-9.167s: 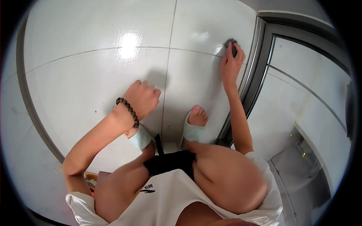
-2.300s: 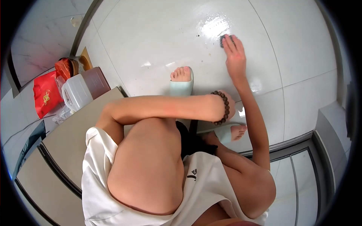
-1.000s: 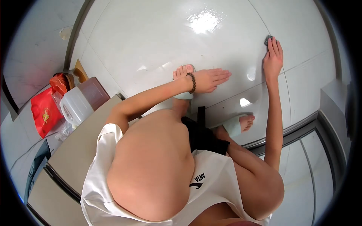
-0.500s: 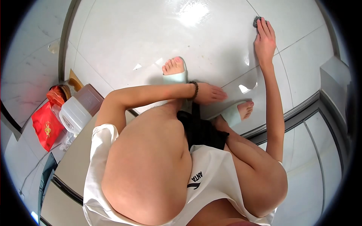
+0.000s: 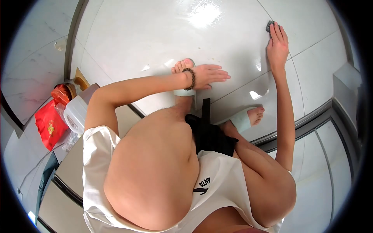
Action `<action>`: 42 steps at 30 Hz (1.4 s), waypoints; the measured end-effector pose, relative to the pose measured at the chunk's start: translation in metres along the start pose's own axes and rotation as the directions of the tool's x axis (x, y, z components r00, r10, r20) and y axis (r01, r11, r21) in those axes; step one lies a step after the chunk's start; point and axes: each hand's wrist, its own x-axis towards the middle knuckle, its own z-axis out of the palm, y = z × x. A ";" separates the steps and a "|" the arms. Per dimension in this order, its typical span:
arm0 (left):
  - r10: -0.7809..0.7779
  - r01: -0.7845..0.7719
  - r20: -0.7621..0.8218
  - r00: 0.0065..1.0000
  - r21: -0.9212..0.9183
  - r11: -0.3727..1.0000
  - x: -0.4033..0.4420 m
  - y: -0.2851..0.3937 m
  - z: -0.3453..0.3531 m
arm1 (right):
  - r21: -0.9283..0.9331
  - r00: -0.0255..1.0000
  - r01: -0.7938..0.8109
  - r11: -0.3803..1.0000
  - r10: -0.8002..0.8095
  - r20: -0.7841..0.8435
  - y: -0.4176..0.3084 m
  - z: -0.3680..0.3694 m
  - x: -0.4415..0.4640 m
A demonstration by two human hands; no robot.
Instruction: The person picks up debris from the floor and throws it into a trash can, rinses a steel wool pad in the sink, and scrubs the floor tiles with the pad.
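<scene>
My right hand (image 5: 278,48) reaches far forward on the right and presses a dark grey scouring pad (image 5: 270,26) against the pale floor tiles (image 5: 229,35). The pad shows past my fingertips, close to a tile joint. Held over my left foot, my left hand (image 5: 210,76) has its fingers stretched out and nothing in it. A dark bead bracelet (image 5: 190,79) circles that wrist. Wet, shiny patches and a few small specks mark the floor.
At the left lie a red bag (image 5: 50,124), a white plastic jug (image 5: 76,113) and a beige cabinet (image 5: 70,171). A dark-framed door track (image 5: 303,126) runs along the lower right. My feet in pale slippers (image 5: 240,122) stand on the tiles.
Over the last second my right hand and the pad have moved forward, with a slight shift back lately. My left hand dipped toward the black cloth, then rose. Earlier it was closed.
</scene>
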 end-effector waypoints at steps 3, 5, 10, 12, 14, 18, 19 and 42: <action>-0.027 0.023 0.055 0.998 0.074 0.997 -0.009 -0.020 -0.014 | -0.010 0.999 -0.014 1.000 0.015 0.038 0.000 -0.002 0.000; -0.086 0.085 0.009 0.996 0.069 0.994 -0.020 -0.035 -0.018 | -0.008 1.000 -0.010 1.000 0.010 0.025 -0.004 -0.004 0.001; -0.146 0.155 -0.058 0.988 0.215 0.964 -0.052 -0.076 -0.028 | -0.020 1.000 0.004 1.000 -0.004 0.003 -0.006 -0.005 0.001; -0.175 0.184 -0.059 0.983 0.210 0.960 -0.063 -0.079 -0.031 | -0.013 1.000 -0.015 1.000 0.016 0.021 -0.007 -0.006 0.001; -0.200 0.209 -0.064 0.978 0.205 0.956 -0.072 -0.081 -0.034 | -0.005 0.999 -0.016 1.000 0.016 0.033 -0.006 -0.007 0.001; -0.335 0.350 -0.107 0.936 0.196 0.916 -0.086 -0.084 -0.031 | -0.011 0.999 -0.014 1.000 0.014 0.042 -0.005 -0.006 0.000; -0.379 0.399 -0.130 0.916 0.202 0.895 -0.089 -0.085 -0.030 | -0.016 0.999 -0.012 1.000 0.013 0.035 -0.005 -0.006 0.000; -0.933 0.902 -0.306 0.188 -0.323 0.288 -0.149 0.017 0.048 | -0.022 0.999 -0.011 1.000 0.012 0.041 -0.007 -0.008 -0.001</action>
